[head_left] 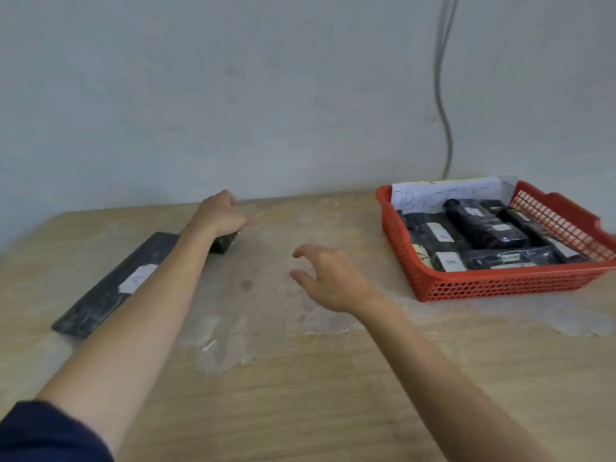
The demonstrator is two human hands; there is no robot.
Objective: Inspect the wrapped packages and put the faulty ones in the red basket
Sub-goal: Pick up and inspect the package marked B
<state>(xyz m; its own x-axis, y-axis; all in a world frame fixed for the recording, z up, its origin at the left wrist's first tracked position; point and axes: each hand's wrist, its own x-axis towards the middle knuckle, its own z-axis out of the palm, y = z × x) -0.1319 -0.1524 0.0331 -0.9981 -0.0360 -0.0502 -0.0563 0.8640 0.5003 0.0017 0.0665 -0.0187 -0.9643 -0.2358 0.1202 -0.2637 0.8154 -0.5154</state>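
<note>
A long flat black wrapped package [110, 288] with a white label lies diagonally on the left of the wooden table [300, 378]. My left hand [218, 215] rests over its far end, fingers curled down around it. My right hand [325, 278] hovers over the middle of the table, fingers spread and holding nothing. At the right stands the red basket [493, 285], which holds several black wrapped packages [483, 228] with white labels.
A white paper sheet with handwriting [446, 193] leans inside the basket's back wall. A grey cable [441, 95] hangs down the wall behind the basket. Whitish worn patches mark the tabletop between my arms.
</note>
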